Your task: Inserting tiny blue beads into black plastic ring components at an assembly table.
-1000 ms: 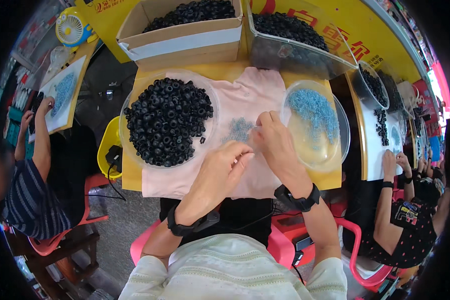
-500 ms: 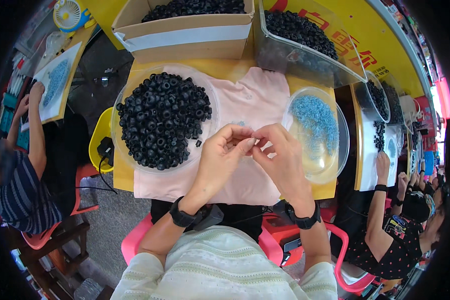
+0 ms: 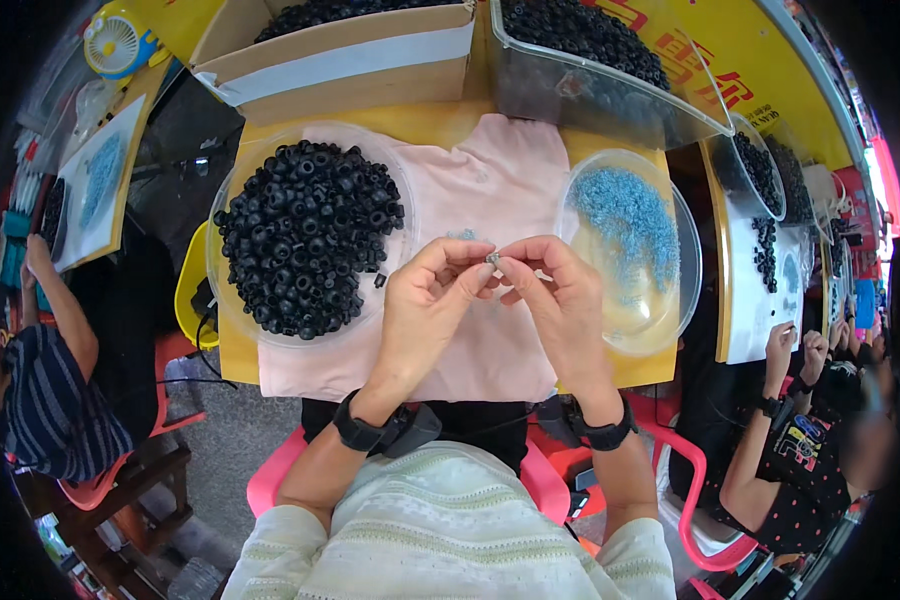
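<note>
Pink cloth [image 3: 490,190] covers my yellow table [image 3: 420,122]. Over its middle, my left hand [image 3: 425,300] and right hand [image 3: 560,300] meet, fingertips pinched tight on one tiny grey part [image 3: 492,258], between black rings bowl [image 3: 305,235] and blue-bits dish [image 3: 630,250].

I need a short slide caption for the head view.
Both hands pinch a tiny part over a pink cloth.

cloth [image 3: 490,190]: matt pink fabric | bowl [image 3: 660,310]: glossy clear plastic | rings [image 3: 305,235]: matt black
</note>
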Demonstrator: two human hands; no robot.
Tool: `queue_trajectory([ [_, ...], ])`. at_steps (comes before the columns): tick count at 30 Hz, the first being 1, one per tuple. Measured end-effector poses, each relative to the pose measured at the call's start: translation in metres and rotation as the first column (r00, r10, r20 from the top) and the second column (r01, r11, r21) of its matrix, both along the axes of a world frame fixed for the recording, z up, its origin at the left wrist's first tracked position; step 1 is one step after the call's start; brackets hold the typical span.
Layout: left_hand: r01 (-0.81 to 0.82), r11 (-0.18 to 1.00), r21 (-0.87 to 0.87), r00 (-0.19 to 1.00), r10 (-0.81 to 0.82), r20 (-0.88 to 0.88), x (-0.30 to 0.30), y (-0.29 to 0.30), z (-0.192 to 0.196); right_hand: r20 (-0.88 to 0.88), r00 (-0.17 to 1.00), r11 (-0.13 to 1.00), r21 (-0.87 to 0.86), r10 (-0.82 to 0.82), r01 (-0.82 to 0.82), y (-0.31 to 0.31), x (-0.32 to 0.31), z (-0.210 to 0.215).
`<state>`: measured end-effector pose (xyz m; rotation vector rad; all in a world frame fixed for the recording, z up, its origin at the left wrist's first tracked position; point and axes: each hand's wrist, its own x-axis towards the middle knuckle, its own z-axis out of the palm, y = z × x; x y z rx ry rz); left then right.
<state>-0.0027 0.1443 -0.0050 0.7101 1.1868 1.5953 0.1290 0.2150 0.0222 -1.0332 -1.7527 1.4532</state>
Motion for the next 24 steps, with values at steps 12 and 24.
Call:
queue_trajectory([
  [12,0.015,1.000,-0.010,0.998,-0.016,-0.068,0.009,0.000,0.002,-0.086,0.993,0.997,0.025,-0.075,0.077,-0.008,0.004,-0.008],
  [24,-0.042,0.998,0.038,0.978,0.049,-0.202,0.012,-0.016,0.004,-0.156,0.984,0.960,-0.276,-0.085,0.039,-0.017,0.012,0.003],
])
